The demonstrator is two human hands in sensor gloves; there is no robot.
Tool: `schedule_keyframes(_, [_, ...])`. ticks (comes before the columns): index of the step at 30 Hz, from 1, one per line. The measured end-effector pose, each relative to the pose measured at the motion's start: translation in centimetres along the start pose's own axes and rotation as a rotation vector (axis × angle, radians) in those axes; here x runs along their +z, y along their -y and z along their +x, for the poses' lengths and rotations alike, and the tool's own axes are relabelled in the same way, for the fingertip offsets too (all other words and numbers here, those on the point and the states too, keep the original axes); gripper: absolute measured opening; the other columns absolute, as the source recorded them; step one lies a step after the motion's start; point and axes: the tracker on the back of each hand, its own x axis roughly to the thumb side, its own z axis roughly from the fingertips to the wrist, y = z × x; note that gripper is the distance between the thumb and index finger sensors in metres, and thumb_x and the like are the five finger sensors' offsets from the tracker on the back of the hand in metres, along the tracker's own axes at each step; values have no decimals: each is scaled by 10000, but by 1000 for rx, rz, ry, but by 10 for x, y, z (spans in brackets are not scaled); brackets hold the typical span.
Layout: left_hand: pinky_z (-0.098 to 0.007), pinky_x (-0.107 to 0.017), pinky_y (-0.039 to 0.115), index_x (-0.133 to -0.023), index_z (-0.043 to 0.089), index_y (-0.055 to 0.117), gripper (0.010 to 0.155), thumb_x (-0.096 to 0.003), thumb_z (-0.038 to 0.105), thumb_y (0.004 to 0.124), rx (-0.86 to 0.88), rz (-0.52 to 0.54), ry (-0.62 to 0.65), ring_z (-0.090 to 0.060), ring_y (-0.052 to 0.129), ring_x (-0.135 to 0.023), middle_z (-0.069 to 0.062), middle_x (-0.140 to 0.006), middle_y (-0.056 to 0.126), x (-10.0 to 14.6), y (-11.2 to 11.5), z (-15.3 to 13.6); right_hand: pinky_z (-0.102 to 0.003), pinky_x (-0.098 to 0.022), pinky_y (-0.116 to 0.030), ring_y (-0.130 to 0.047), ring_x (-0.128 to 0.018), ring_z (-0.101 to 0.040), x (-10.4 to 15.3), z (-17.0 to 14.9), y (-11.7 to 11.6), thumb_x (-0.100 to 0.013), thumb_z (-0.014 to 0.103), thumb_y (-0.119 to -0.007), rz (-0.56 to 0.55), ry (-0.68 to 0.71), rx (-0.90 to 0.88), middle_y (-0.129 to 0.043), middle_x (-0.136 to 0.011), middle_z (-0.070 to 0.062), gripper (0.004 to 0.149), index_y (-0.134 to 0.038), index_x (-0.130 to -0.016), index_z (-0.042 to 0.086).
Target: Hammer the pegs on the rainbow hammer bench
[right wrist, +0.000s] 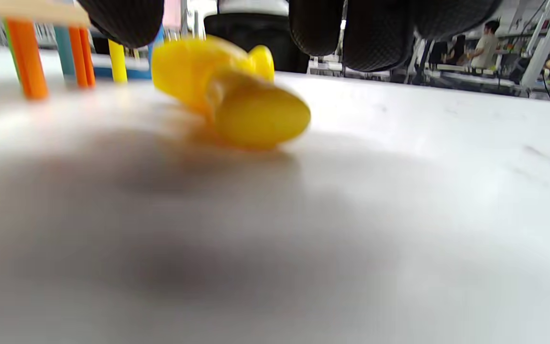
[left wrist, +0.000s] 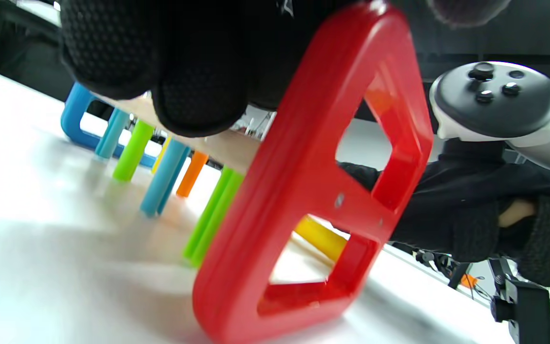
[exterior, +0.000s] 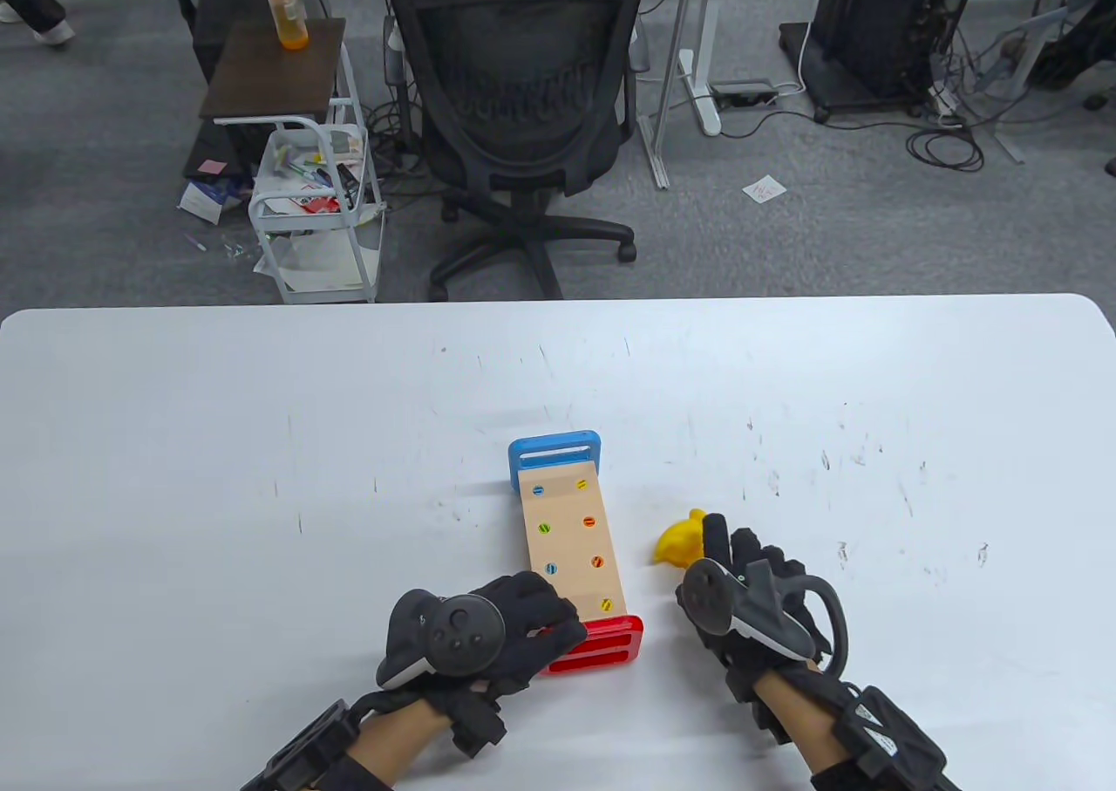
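So this looked like the very start, the grab-the-hammer step. Nothing had been struck yet as far as I could judge: in the table view the pegs (exterior: 596, 562) all sat flush with the top of the bench (exterior: 571, 538), and the left wrist view showed their long coloured shafts poking out underneath down to the table (exterior: 261, 442).

The left hand (exterior: 497, 630) was steadying the bench at its near end, fingers (left wrist: 194, 91) draped over the edge of the wooden top right by the red end frame (left wrist: 303, 191). They looked curled over it, more a hold than a flat press.

The right hand (exterior: 741, 590) was just right of the bench, with the yellow hammer (exterior: 678, 542) lying on the table right at its fingertips, ahead and a bit to the left. In the right wrist view the fingers (right wrist: 375, 38) hung above the hammer, loosely spread, not wrapped round anything. Whether they were touching it, I couldn't tell, too blurry.

Next move, I'd guess: close round the handle, lift, swing over the bench. Honestly though, the pegs being flush already suggested the bench might need flipping over first.
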Motion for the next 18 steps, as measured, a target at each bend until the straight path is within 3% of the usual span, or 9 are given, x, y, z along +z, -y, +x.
schedule_keyframes(3, [-512, -602, 823, -935, 276, 851, 667, -508, 715, 588, 8, 93, -11, -311, 951, -773, -48, -953, 853, 3, -15, 3, -835, -650, -382, -523, -972, -661, 8, 0, 14, -626, 506, -614, -115, 31, -37, -393, -1181, -366, 858, -161, -1160, 9])
schedule_keyframes(5, [-605, -681, 731, -1051, 260, 719, 724, -508, 721, 589, -60, 149, -25, -367, 869, -907, -79, -1033, 786, 6, -26, 1, -849, -641, -338, -461, -992, -680, 14, 2, 21, -622, 520, -614, -156, 53, -35, -342, -1193, -369, 873, -143, -1160, 18])
schedule_keyframes(8, [-788, -728, 497, -1176, 224, 459, 864, -504, 754, 582, -233, 147, -135, -492, 564, -1126, -161, -1191, 563, 8, -33, -8, -862, -625, -284, -396, -1008, -693, 21, 7, 27, -620, 539, -604, -200, 84, -34, -290, -1202, -367, 882, -128, -1160, 30])
schedule_keyframes(12, [-851, -694, 334, -1205, 229, 275, 941, -498, 779, 566, -424, 109, -249, -560, 283, -1140, -231, -1248, 302, 10, -32, -19, -872, -603, -243, -350, -1012, -705, 28, 15, 31, -615, 553, -594, -262, 130, -45, -264, -1206, -369, 888, -117, -1160, 40])
schedule_keyframes(18, [-856, -676, 262, -1201, 200, 211, 945, -514, 758, 544, -511, 114, -330, -582, 172, -1104, -257, -1236, 193, 13, -34, -19, -871, -602, -225, -327, -1015, -704, 34, 24, 35, -612, 553, -595, -301, 175, -57, -242, -1207, -365, 887, -111, -1157, 47])
